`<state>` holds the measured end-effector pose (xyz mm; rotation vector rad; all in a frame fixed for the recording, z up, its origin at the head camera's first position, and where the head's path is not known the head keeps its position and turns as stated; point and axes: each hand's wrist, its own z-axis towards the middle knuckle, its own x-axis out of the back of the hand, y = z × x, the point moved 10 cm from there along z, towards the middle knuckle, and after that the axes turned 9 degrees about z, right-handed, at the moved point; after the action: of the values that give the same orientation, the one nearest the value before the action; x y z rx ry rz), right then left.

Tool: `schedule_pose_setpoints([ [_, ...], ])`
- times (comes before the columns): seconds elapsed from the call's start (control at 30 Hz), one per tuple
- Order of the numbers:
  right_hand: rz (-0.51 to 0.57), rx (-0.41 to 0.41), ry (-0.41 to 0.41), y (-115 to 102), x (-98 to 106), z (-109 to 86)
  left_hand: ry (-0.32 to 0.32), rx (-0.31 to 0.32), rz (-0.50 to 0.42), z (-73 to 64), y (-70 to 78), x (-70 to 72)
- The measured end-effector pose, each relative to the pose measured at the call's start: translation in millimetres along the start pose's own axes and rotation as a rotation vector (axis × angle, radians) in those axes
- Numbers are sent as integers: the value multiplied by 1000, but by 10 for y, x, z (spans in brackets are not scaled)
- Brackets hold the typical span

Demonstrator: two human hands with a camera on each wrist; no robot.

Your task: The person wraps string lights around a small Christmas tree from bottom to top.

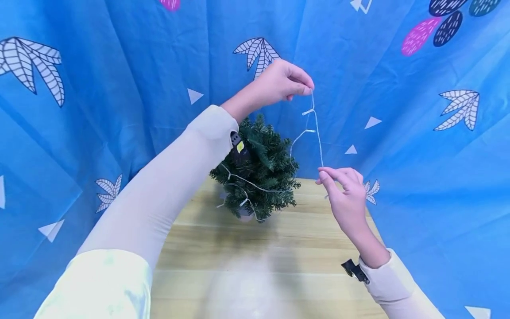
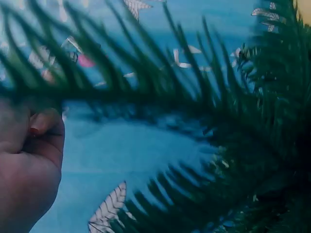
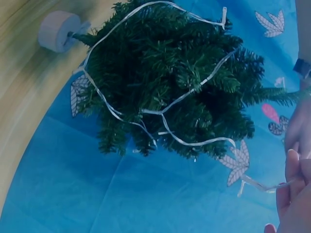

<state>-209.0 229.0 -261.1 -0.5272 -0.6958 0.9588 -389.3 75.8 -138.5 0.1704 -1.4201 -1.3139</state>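
Note:
A small artificial Christmas tree point(image 1: 275, 159) stands on the table, with a strand of string lights point(image 3: 99, 94) draped round its branches. Above and right of the tree, my left hand point(image 1: 280, 82) pinches the strand between thumb and fingertips. Lower down on the right, my right hand point(image 1: 345, 197) pinches the same strand point(image 1: 318, 133), which runs fairly straight between the two hands. From there a loop hangs back to the tree. In the left wrist view a blurred branch point(image 2: 136, 99) partly covers the left hand point(image 2: 31, 155). The tree's pale round base point(image 3: 58, 31) shows in the right wrist view.
The light wooden table point(image 1: 311, 248) lies beneath the tree, its right edge beside my right forearm. Behind and along both sides hangs a blue patterned cloth point(image 1: 398, 146). A dark strap point(image 1: 355, 271) is on my right wrist.

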Motion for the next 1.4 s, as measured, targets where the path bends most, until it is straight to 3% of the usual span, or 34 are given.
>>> schedule_pose_setpoints([
  [0.17,1,6,-14,-17,-63,-16,12,36,2,119,-219,73],
  [0.43,8,-13,-37,-13,-166,-21,99,139,-29,208,-632,230],
  [0.77,4,-9,-62,21,-218,10,238,199,-20,187,-883,394],
  [0.97,7,-13,-85,42,-275,51,277,265,63,71,-1080,434],
  [1.2,41,-46,-106,75,-368,67,246,304,141,-161,-1349,462],
  [1.4,61,-35,-96,46,-376,90,242,314,181,-333,-1449,544],
])
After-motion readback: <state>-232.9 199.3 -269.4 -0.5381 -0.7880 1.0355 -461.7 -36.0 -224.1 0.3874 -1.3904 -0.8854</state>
